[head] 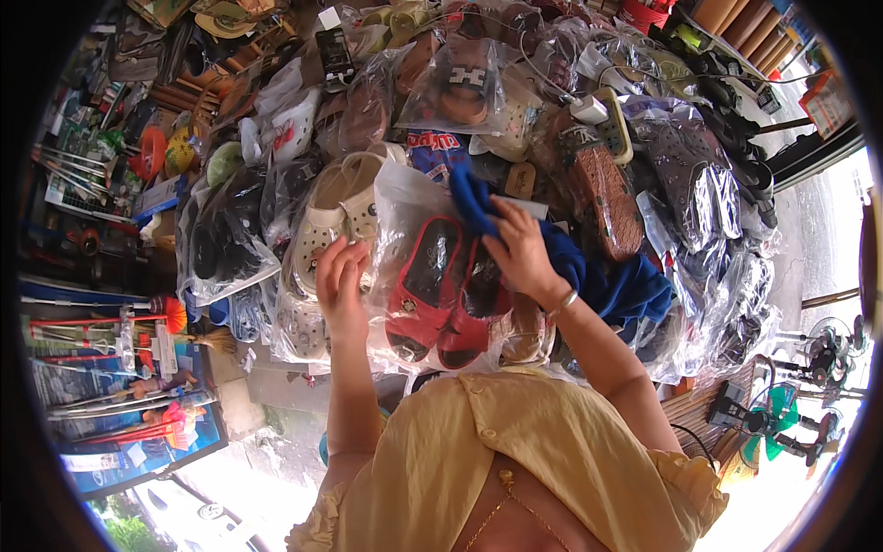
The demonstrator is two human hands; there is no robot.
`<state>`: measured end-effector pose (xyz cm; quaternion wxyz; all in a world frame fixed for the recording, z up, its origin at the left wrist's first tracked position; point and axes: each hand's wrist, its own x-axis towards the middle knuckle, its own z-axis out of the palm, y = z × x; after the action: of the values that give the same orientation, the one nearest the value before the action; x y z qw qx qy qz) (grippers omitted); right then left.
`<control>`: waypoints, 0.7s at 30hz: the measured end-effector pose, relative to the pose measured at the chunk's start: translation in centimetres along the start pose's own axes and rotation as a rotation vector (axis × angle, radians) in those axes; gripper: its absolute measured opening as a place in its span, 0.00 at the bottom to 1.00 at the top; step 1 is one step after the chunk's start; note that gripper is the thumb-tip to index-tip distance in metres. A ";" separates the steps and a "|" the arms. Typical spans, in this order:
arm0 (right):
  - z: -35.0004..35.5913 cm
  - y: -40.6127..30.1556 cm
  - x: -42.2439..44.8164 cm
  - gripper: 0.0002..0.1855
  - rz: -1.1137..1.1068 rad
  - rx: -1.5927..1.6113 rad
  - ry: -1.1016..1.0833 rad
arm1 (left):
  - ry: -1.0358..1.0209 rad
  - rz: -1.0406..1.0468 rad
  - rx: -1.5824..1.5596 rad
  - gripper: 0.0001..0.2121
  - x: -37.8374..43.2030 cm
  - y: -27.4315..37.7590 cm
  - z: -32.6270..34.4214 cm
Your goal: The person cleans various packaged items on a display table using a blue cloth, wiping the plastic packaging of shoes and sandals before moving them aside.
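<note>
A clear plastic bag (394,200) holding a pair of red slide sandals (422,303) with black insoles lies right before me. My right hand (519,247) grips a blue cloth (472,200) over the upper right of that bag. The cloth's long end trails under my wrist and across the bagged shoes to the right. My left hand (342,279) is raised at the bag's left side, fingers loosely curled, with nothing seen in it. Beside it are bagged cream clogs (319,231) with round holes. The right sandal is partly covered by my right hand.
Bagged footwear surrounds the sandals, including a brown sandal (607,200) with its sole showing and black shoes (217,238). A phone (335,58) lies at the back; a white adapter (588,109) with a cable sits to the right. Brooms (103,321) stand left, a green-bladed fan (779,414) right.
</note>
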<state>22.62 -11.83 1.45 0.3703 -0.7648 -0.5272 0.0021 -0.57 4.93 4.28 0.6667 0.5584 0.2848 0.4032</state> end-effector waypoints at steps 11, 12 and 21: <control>0.9 3.0 -0.9 0.18 0.065 0.102 0.116 | -0.261 -0.043 0.617 0.33 -9.2 -3.5 -4.3; 0.5 2.8 -0.7 0.16 0.185 0.363 0.147 | -0.257 -0.039 0.616 0.33 -9.1 -4.4 -4.8; -12.1 -0.1 0.0 0.19 0.618 1.093 0.595 | -0.192 -0.132 0.608 0.30 -8.3 -1.7 -2.4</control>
<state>27.31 -18.65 10.28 0.8136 -0.5517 -0.0848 0.1628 -6.48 -1.03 1.52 0.5177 0.7479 0.3635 0.2012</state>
